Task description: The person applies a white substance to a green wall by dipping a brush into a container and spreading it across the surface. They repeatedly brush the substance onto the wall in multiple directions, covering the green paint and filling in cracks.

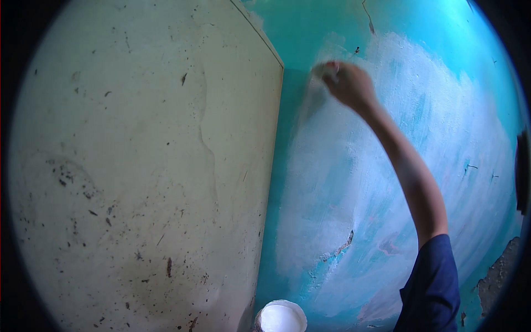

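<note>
Turquoise wall [297,149], white-streaked; right hand [350,84] near it, fingers [331,76] blurred, cannot tell if spread or pinching.

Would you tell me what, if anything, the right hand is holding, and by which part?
It cannot be told: the right hand is up at the wall, fingers curled, but too blurred to show any held thing clearly.

Around the right hand's [349,86] grip, the wall [406,94] looks matt, chalky and unevenly streaked; left of it, the speckled panel [138,138] seems smooth, possibly painted wood; below, the sleeve [434,288] is matt cloth.
</note>
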### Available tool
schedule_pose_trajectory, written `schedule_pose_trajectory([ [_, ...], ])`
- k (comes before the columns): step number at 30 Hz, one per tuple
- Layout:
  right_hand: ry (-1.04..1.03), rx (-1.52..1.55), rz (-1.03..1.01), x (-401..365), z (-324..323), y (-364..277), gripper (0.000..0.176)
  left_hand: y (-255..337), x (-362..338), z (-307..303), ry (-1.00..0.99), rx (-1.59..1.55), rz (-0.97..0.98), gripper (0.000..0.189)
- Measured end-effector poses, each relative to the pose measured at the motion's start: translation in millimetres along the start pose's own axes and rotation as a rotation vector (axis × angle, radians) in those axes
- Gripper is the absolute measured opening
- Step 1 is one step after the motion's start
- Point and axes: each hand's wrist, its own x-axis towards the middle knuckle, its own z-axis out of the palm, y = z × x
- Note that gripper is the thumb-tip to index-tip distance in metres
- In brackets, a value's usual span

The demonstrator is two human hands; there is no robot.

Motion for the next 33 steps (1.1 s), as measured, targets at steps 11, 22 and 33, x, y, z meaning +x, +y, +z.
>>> schedule_pose_trajectory([
  [11,0.12,-0.22,-0.836,-151.2,83.0,-38.7,0.017,-13.0,14.2,-1.9,-0.032,0.028,0.088,0.044],
  [22,0.193,-0.017,-0.02,37.6,-19.2,18.5,0.046,-16.3,33.3,-4.7,0.02,-0.014,0.049,0.044],
  [33,0.117,-0.304,-0.756,-149.6,84.1,-36.8,0.032,-15.1,32.4,3.2,0.115,-0.101,-0.074,0.046],
])
